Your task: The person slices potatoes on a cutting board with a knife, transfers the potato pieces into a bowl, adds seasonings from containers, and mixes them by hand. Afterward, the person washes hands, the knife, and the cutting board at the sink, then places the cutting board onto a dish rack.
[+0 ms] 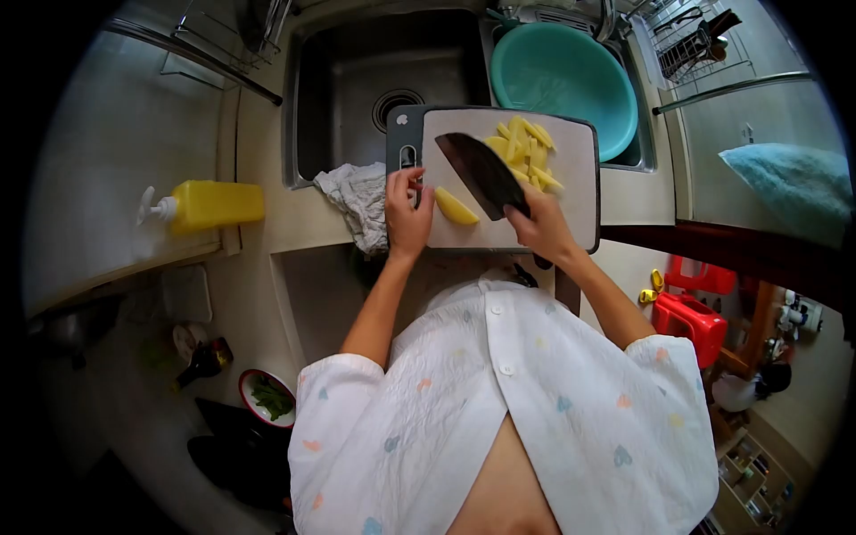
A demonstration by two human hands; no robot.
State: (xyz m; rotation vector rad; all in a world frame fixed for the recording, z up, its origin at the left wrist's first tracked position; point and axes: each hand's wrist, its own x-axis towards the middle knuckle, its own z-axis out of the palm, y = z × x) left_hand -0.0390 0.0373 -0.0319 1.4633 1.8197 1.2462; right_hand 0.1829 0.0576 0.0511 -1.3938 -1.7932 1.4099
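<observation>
A dark-bladed cleaver (481, 171) is in my right hand (541, 225), its fingers wrapped round the handle, the blade slanting up and left over the cutting board (580, 178). My left hand (409, 214) is at the board's left edge beside the handle slot, its fingers curled; what they hold, if anything, is too small to tell. Between my left hand and the blade lies one thick yellow wedge (456, 206). Several cut yellow strips (530, 152) are heaped on the board to the right of the blade.
Behind the board are a steel sink (348, 80) and a teal basin (566, 85). A crumpled white cloth (354, 198) lies left of the board. Farther left is a yellow pump bottle (217, 205). A bowl of greens (268, 399) is at the lower left, red containers (687, 327) at the right.
</observation>
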